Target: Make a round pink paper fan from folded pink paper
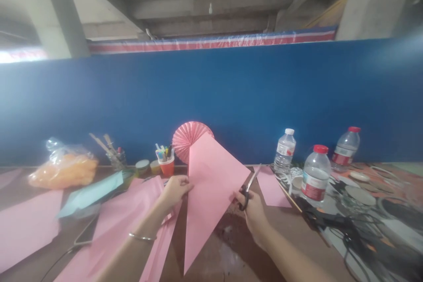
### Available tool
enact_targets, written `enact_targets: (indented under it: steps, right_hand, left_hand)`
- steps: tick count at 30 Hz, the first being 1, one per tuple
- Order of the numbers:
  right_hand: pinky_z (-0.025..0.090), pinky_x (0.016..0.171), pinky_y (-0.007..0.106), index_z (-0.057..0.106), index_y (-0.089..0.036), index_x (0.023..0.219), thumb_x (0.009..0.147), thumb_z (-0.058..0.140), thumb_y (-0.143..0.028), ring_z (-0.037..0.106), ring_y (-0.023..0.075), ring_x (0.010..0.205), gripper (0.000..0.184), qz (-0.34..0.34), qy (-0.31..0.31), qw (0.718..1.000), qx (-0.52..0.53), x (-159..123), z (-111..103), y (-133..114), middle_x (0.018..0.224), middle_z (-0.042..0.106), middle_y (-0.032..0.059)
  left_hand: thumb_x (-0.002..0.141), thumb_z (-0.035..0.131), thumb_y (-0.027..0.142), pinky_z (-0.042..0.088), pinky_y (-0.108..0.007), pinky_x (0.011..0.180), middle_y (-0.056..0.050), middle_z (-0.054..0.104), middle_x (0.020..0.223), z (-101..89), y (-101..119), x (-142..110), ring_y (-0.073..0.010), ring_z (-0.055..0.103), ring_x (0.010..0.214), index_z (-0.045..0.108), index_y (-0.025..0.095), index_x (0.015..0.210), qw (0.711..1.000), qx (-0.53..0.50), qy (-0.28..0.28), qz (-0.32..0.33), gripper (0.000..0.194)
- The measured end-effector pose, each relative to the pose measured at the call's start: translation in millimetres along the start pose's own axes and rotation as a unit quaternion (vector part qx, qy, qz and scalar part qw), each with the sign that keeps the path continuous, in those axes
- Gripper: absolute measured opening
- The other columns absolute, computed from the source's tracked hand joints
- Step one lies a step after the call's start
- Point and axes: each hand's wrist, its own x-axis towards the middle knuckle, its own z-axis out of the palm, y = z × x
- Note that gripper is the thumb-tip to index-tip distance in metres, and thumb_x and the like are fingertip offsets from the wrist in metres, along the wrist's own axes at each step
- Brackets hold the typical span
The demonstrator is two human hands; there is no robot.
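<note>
A pink sheet of paper (211, 185), shaped like a kite with pointed corners, is held up over the table in front of me. My left hand (177, 188), with a bangle on its wrist, is closed on the sheet's left edge. In my right hand (254, 211) is a pair of scissors (248, 187) with dark handles, its blades pointing up and away to the right. The fingertips of that hand also touch the paper's right edge. Behind the sheet stands a round pleated pink paper fan (188, 139), its lower right part hidden.
Pink papers (122, 216) and a light blue piece (92, 194) lie at left, near a plastic bag with orange contents (66, 169). An orange cup of pens (166, 165) stands mid-back. At right are a pink paper piece (272, 187), bottles (315, 174) and cable clutter (350, 229). A blue partition (211, 92) rises behind.
</note>
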Motion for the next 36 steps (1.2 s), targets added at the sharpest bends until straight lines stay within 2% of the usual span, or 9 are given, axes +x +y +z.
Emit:
enact_targets:
  steps: [2,6,13,15,17,20,25,30,36]
  right_hand:
    - [0.034,0.051,0.023,0.058,-0.013,0.064,0.059,0.072,-0.035,0.046,0.0116,0.053,0.027,-0.002,0.028,0.999,0.016,4,-3,5,0.057,0.055,-0.0009]
    - [0.033,0.051,0.022,0.055,-0.014,0.065,0.056,0.075,-0.036,0.045,0.0110,0.053,0.030,-0.012,0.045,0.999,0.025,10,-6,12,0.057,0.052,-0.0028]
    - [0.039,0.051,0.025,0.059,-0.013,0.075,0.060,0.070,-0.047,0.051,0.0149,0.055,0.038,-0.011,0.011,0.999,0.035,1,-3,8,0.066,0.059,0.0037]
    - [0.041,0.054,0.026,0.059,-0.014,0.083,0.062,0.068,-0.047,0.053,0.0163,0.061,0.040,-0.023,-0.011,0.998,0.051,-2,-2,3,0.073,0.060,0.0050]
    - [0.040,0.053,0.025,0.058,-0.015,0.081,0.061,0.070,-0.044,0.052,0.0144,0.057,0.037,-0.025,-0.015,0.998,0.057,-3,0,1,0.068,0.058,0.0027]
    - [0.035,0.046,0.022,0.055,-0.014,0.061,0.059,0.072,-0.040,0.043,0.0102,0.047,0.032,-0.009,0.029,0.999,0.028,-2,2,4,0.051,0.049,-0.0020]
    - [0.034,0.047,0.023,0.060,-0.012,0.062,0.059,0.072,-0.038,0.042,0.0100,0.047,0.028,-0.006,0.055,0.998,0.004,-3,3,7,0.050,0.051,-0.0027]
    - [0.036,0.050,0.024,0.063,-0.012,0.059,0.052,0.075,-0.035,0.047,0.0121,0.050,0.027,-0.011,0.077,0.997,-0.019,-4,2,5,0.052,0.056,-0.0009]
    - [0.037,0.049,0.024,0.064,-0.012,0.067,0.057,0.071,-0.040,0.047,0.0128,0.049,0.030,-0.012,0.108,0.994,-0.012,1,0,12,0.052,0.055,-0.0002]
  left_hand:
    - [0.057,0.068,0.038,0.039,-0.023,0.048,0.001,0.056,0.052,0.1,0,0,-0.0149,0.053,0.052,0.058,0.013,0.063,1.000,0.004,-0.007,0.011,0.027]
    - [0.060,0.066,0.037,0.035,-0.022,0.048,0.002,0.053,0.053,4.5,3,1,-0.0123,0.049,0.051,0.057,0.013,0.063,0.999,0.006,-0.022,0.043,0.026]
    - [0.064,0.064,0.038,0.024,-0.018,0.043,0.007,0.040,0.046,19.4,0,11,-0.0055,0.035,0.042,0.047,0.015,0.057,0.997,0.013,0.011,0.069,0.029]
    - [0.064,0.064,0.038,0.027,-0.018,0.043,0.007,0.044,0.048,23.6,-2,13,-0.0064,0.039,0.043,0.050,0.015,0.062,0.998,-0.010,0.016,0.067,0.027]
    - [0.064,0.064,0.037,0.032,-0.019,0.045,0.004,0.053,0.055,27.3,-3,12,-0.0088,0.046,0.046,0.054,0.014,0.071,0.997,-0.043,0.000,0.059,0.025]
    - [0.065,0.066,0.032,0.041,-0.023,0.054,-0.003,0.064,0.073,31.7,-3,9,-0.0133,0.057,0.059,0.057,0.014,0.089,0.992,-0.101,-0.046,0.063,0.031]
    - [0.067,0.065,0.031,0.047,-0.031,0.067,-0.010,0.067,0.089,36.5,-4,4,-0.0208,0.063,0.075,0.054,0.013,0.106,0.980,-0.177,-0.081,0.046,0.044]
    - [0.065,0.067,0.032,0.049,-0.034,0.067,-0.009,0.069,0.083,40.4,-12,8,-0.0227,0.064,0.072,0.056,0.013,0.105,0.980,-0.183,-0.072,0.033,0.046]
    - [0.062,0.069,0.032,0.049,-0.035,0.067,-0.008,0.069,0.081,46.1,-18,8,-0.0228,0.063,0.073,0.059,0.013,0.099,0.980,-0.188,-0.054,0.025,0.042]
